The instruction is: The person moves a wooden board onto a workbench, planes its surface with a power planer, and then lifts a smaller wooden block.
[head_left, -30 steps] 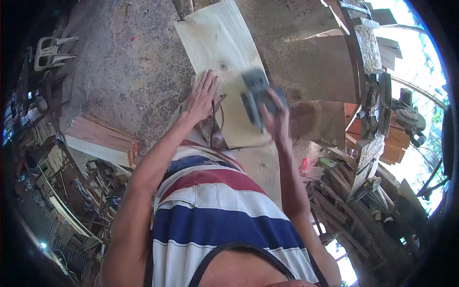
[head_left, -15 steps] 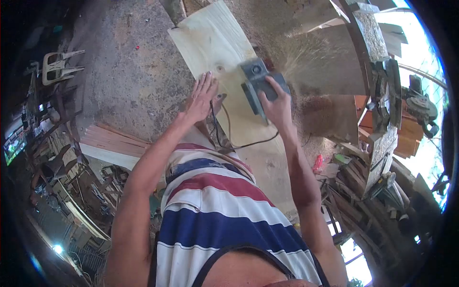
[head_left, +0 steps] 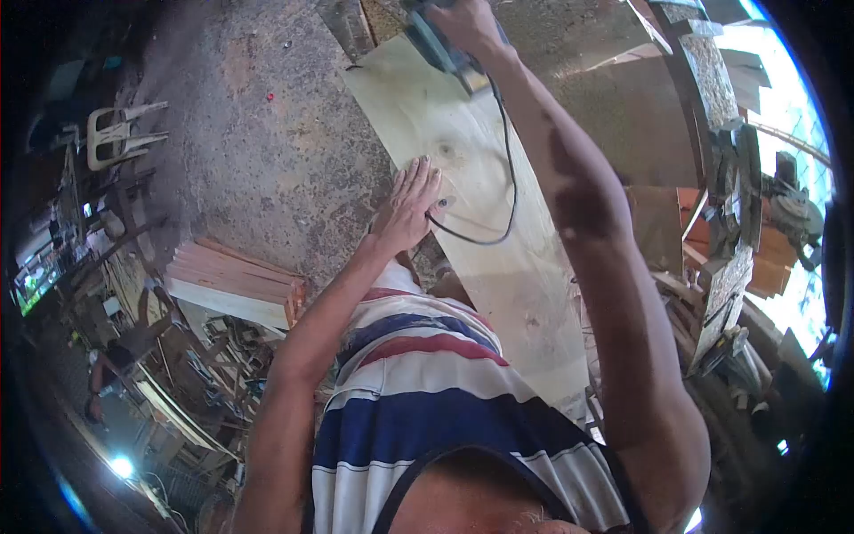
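A long pale wooden board [head_left: 525, 249] lies aslant in front of me, with a dark knot near its middle. My right hand [head_left: 467, 28] is closed on the handle of a dark belt sander [head_left: 434, 46] at the board's far end, my arm stretched out. The sander's front is cut off by the top edge of the view. My left hand [head_left: 411, 206] rests at the board's left edge, fingers straight and together. From the sander a black power cord [head_left: 514, 178] loops over the board and back to my left thumb.
A stack of reddish boards [head_left: 233, 278] sits at my left. Farther left stand a pale plastic chair [head_left: 111, 138] and piled wood scraps. On the right are sawdust-covered planks [head_left: 712, 80] and a dark machine [head_left: 794, 209]. Another person [head_left: 111, 369] is at the lower left.
My right hand has pushed the sander away along the board to its far end, straightening my arm. The cord has drawn out into a wider loop. The left hand stays at the board's edge.
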`<state>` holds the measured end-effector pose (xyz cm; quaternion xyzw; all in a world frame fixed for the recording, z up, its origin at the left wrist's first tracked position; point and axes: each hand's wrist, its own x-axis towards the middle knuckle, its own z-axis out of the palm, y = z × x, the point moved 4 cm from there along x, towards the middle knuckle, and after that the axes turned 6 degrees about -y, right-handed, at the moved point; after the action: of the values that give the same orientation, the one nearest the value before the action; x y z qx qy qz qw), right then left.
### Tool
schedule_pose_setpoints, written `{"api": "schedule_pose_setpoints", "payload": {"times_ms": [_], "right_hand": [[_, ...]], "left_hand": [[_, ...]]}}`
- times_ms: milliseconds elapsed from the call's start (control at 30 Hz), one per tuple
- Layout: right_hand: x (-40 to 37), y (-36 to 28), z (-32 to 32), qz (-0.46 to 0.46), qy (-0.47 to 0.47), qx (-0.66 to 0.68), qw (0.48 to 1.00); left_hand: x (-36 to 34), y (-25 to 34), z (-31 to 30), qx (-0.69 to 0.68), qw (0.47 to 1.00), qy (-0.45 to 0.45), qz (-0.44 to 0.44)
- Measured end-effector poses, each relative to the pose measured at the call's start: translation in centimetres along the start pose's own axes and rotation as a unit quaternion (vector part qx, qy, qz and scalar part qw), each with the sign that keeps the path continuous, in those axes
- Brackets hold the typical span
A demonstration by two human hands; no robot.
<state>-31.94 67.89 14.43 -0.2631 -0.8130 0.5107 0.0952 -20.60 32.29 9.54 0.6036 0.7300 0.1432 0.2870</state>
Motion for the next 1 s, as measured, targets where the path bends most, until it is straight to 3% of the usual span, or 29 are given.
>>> {"api": "schedule_pose_setpoints", "payload": {"times_ms": [67,167,200,333,367,433,467,533,600,667,733,800,867,967,1000], "right_hand": [[0.9,-1.2,0.0,-0.019,-0.035,0.034,0.999],[-4.9,-6.2,-3.5,0.053,0.013,0.041,0.998],[-6.3,-5.3,-3.3,0.064,0.067,0.049,0.995],[-15.7,3.4,-2.6,0.011,0.088,-0.097,0.991],[-22.0,3.0,-2.4,0.023,0.135,-0.085,0.987],[-33.8,1.6,-3.3,0.136,0.103,-0.045,0.984],[-39.5,2.3,-3.4,0.146,0.114,-0.045,0.982],[-50.9,3.3,-3.4,0.242,0.111,-0.059,0.962],[-61.4,2.6,-3.8,0.284,0.132,-0.076,0.947],[-70.5,1.4,-4.1,0.340,0.142,-0.073,0.927],[-77.7,0.4,-4.2,0.442,0.141,0.021,0.886],[-84.1,1.8,-3.8,0.466,0.135,0.028,0.874],[-86.9,0.1,-4.0,0.515,0.113,0.050,0.848],[-90.1,1.9,-3.2,0.451,0.134,-0.031,0.882],[-90.7,2.0,-3.1,0.474,0.136,-0.007,0.870]], "left_hand": [[-0.4,0.3,0.2,0.001,1.000,-0.003,-0.001],[0.0,-0.1,0.1,0.011,1.000,0.003,0.001],[0.0,-0.1,0.3,0.013,1.000,0.006,0.006],[0.0,0.0,0.4,0.024,0.999,0.004,0.023],[0.2,0.1,0.4,0.040,0.999,0.012,0.027],[0.1,-0.7,1.4,0.071,0.997,0.025,0.029],[0.2,-1.8,2.6,0.130,0.988,0.048,0.069],[0.2,-1.0,3.0,0.170,0.982,0.062,0.046],[-0.2,1.0,4.1,0.216,0.976,0.037,0.012],[-1.5,4.4,6.4,0.248,0.967,-0.020,0.061],[-3.7,9.1,8.6,0.242,0.962,-0.074,0.105],[-6.3,13.2,12.9,0.241,0.950,-0.079,0.181],[-9.3,16.7,17.0,0.217,0.941,-0.096,0.241],[-11.8,21.4,20.4,0.180,0.934,-0.114,0.286],[-12.3,22.4,20.9,0.186,0.932,-0.114,0.289]]}}
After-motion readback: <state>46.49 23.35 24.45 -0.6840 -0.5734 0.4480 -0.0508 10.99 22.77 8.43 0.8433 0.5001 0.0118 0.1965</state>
